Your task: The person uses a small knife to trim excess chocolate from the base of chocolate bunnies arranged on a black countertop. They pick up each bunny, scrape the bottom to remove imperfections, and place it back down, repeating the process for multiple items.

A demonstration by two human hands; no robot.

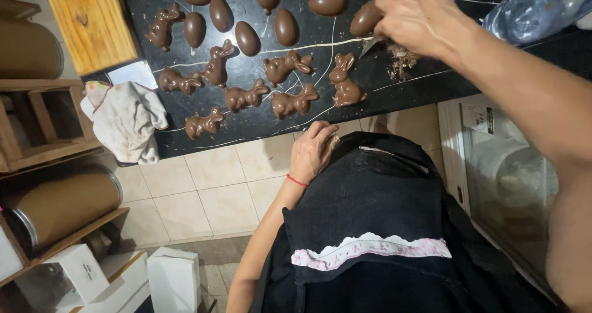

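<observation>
A dark bench (pixel 407 82) with pale veins carries chocolate rabbits (pixel 246 94) in loose rows and chocolate eggs (pixel 246 38) beyond them. The right hand (pixel 419 17) is closed around an egg half (pixel 365 18) and a small blade (pixel 370 45) at the far edge, with a heap of shavings (pixel 402 59) just beside it. The left hand (pixel 313 149) lies flat and loose on the bench's near edge, holding nothing. A white cloth (pixel 126 120) hangs off the corner.
</observation>
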